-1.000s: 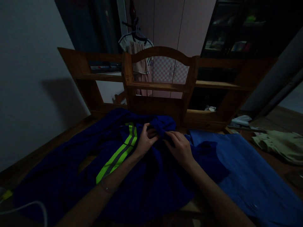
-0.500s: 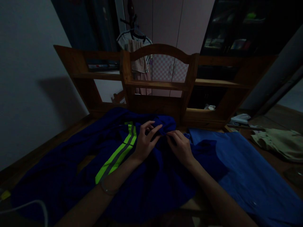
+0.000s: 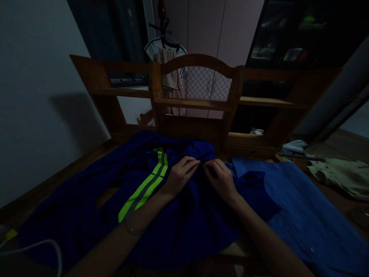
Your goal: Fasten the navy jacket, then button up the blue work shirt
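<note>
A dark blue work garment (image 3: 86, 200) with a neon yellow and grey reflective stripe (image 3: 144, 186) lies crumpled on the surface in front of me. My left hand (image 3: 179, 177) and my right hand (image 3: 221, 177) sit close together at the middle of the garment, just below a bunched fold (image 3: 201, 148). Both hands have their fingers pressed together, pinching the blue cloth between their tips. A bracelet circles my left wrist.
A lighter blue cloth (image 3: 302, 215) spreads to the right. A wooden shelf frame (image 3: 198, 104) stands right behind the garment. An olive garment (image 3: 340, 175) lies at far right. A white cable (image 3: 37, 246) curls at the lower left. Clothes hang on a hanger (image 3: 167, 46) behind.
My left fingers, spread half a second ago, have closed onto the cloth. Both hands have drawn nearer to each other at the fold.
</note>
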A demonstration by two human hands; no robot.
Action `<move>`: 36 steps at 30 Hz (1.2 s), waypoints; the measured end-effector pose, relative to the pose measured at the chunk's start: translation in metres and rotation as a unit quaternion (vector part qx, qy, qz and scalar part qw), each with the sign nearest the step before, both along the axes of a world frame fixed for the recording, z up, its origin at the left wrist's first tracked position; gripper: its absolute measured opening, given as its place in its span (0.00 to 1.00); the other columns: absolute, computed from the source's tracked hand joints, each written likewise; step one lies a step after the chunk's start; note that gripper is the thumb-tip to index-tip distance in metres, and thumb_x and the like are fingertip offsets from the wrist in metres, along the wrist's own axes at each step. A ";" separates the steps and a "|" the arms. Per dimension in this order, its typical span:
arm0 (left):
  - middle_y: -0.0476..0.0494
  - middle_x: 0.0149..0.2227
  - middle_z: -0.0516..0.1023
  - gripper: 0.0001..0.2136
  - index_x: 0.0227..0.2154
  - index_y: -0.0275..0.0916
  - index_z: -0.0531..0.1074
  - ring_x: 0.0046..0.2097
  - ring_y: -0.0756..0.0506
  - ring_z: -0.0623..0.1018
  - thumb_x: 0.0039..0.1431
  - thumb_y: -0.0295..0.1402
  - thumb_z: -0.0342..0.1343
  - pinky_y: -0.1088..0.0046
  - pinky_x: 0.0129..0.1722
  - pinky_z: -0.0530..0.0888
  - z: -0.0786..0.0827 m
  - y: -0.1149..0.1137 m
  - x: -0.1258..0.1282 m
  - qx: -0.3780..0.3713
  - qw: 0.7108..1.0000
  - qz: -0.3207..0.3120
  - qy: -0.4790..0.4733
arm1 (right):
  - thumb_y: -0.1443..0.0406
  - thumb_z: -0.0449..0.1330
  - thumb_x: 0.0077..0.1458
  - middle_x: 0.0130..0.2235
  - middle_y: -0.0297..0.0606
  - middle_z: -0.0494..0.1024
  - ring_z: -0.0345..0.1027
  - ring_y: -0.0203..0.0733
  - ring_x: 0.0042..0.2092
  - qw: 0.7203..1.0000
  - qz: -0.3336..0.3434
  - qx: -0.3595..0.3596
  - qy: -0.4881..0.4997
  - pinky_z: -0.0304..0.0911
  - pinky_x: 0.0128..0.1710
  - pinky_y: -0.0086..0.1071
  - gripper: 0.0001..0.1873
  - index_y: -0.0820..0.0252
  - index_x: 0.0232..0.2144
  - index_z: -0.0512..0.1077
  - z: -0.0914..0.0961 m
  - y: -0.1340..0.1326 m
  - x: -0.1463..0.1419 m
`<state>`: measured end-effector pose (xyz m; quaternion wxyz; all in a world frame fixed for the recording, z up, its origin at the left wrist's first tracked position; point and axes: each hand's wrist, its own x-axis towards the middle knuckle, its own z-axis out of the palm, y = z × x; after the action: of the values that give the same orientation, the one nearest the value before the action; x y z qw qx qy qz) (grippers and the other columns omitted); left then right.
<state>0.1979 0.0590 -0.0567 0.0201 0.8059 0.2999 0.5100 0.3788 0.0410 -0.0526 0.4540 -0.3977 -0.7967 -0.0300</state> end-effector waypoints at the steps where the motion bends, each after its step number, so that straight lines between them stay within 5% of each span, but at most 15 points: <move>1: 0.45 0.42 0.71 0.12 0.47 0.41 0.70 0.45 0.50 0.73 0.62 0.28 0.49 0.72 0.48 0.72 0.000 0.000 -0.001 -0.003 1.000 0.001 0.016 | 0.68 0.53 0.59 0.37 0.39 0.71 0.65 0.40 0.40 1.000 -0.001 0.001 0.000 0.61 0.42 0.35 0.04 0.59 0.38 0.67 0.000 0.000 0.000; 17: 0.43 0.41 0.70 0.15 0.51 0.41 0.67 0.45 0.47 0.72 0.62 0.29 0.47 0.68 0.47 0.71 0.000 -0.001 -0.005 0.007 0.997 0.011 0.074 | 0.67 0.53 0.59 0.37 0.40 0.73 0.66 0.41 0.40 1.000 -0.011 0.014 -0.017 0.62 0.41 0.35 0.05 0.58 0.38 0.69 0.001 -0.001 0.000; 36: 0.47 0.38 0.68 0.09 0.40 0.41 0.71 0.44 0.49 0.71 0.57 0.25 0.51 0.71 0.48 0.69 0.003 0.003 -0.001 -0.059 0.998 0.004 0.008 | 0.68 0.53 0.58 0.40 0.41 0.73 0.66 0.43 0.42 0.998 -0.012 -0.002 -0.054 0.62 0.43 0.37 0.10 0.58 0.42 0.69 0.001 0.000 0.000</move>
<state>0.1965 0.0624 -0.0539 0.0633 0.8063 0.3329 0.4848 0.3788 0.0408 -0.0517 0.4096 -0.4060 -0.8150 -0.0556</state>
